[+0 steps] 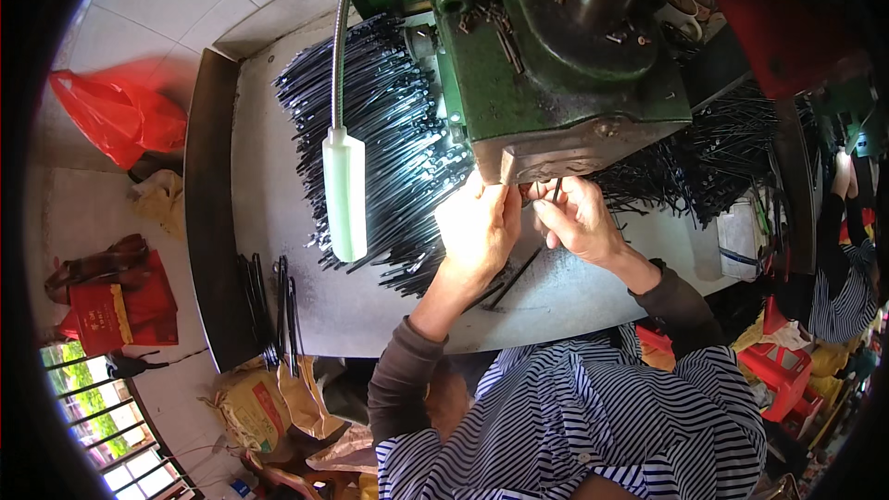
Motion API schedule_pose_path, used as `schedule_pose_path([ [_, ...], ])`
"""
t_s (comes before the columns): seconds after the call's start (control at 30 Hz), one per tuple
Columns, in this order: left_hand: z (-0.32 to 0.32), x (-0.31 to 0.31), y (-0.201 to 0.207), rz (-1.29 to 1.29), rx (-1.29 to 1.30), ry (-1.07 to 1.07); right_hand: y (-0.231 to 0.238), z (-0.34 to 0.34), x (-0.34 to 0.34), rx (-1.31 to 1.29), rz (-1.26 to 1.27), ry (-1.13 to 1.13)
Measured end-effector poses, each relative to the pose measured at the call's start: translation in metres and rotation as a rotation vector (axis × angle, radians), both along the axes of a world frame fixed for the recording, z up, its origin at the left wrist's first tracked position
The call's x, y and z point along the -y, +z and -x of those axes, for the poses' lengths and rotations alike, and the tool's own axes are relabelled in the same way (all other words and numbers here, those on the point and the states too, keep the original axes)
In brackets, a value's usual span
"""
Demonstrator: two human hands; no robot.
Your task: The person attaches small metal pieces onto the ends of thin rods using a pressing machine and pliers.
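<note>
Bench (278,250): bare metal along its left and near edges gives open room.
Press (556,65): green, at the far edge, top cut off.
Rods (389,130): black heaps left and right of the press.
Lamp (344,193): hangs over the left heap.
Left hand (479,227): under the press front, curled; grip unclear.
Right hand (576,218): beside it, pinching a thin rod (554,193), mostly hidden.

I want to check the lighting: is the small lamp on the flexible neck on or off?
Cannot tell. The lamp hangs over the pile of black rods, but its pale housing hides the lit side.
</note>
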State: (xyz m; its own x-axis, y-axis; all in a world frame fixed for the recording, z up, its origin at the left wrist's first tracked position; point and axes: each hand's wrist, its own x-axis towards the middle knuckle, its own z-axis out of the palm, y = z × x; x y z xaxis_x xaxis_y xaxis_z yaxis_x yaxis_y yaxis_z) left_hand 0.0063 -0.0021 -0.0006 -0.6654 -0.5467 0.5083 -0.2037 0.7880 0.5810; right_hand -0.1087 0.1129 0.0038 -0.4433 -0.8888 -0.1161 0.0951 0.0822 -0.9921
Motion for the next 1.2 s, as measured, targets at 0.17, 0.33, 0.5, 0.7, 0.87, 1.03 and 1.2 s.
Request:
schedule_pose_path([
  [0.17, 0.002, 0.001, 0.003, 0.063, -0.006, 0.003, 0.0, -0.001, 0.0, -0.043, 0.031, -0.018],
  [0.33, 0.001, 0.0, 0.004, 0.098, 0.009, 0.012, 0.002, -0.003, 0.0, -0.101, 0.044, 0.004],
  [0.5, -0.001, 0.002, -0.004, 0.077, 0.03, -0.002, -0.005, -0.003, -0.002, -0.054, 0.062, -0.011],
  [0.7, 0.0, 0.004, -0.003, 0.067, 0.049, 0.006, -0.004, -0.003, -0.001, -0.044, 0.057, -0.015],
  [0.87, 0.001, 0.003, -0.004, 0.072, 0.062, 0.013, -0.004, -0.002, -0.002, -0.022, 0.051, -0.009],
  [1.03, 0.002, 0.004, -0.006, 0.08, 0.046, 0.015, -0.005, -0.001, -0.002, 0.011, 0.049, -0.001],
  [1.2, -0.011, 0.006, -0.004, 0.26, 0.247, -0.04, -0.005, -0.001, -0.002, 0.046, 0.001, 0.0],
])
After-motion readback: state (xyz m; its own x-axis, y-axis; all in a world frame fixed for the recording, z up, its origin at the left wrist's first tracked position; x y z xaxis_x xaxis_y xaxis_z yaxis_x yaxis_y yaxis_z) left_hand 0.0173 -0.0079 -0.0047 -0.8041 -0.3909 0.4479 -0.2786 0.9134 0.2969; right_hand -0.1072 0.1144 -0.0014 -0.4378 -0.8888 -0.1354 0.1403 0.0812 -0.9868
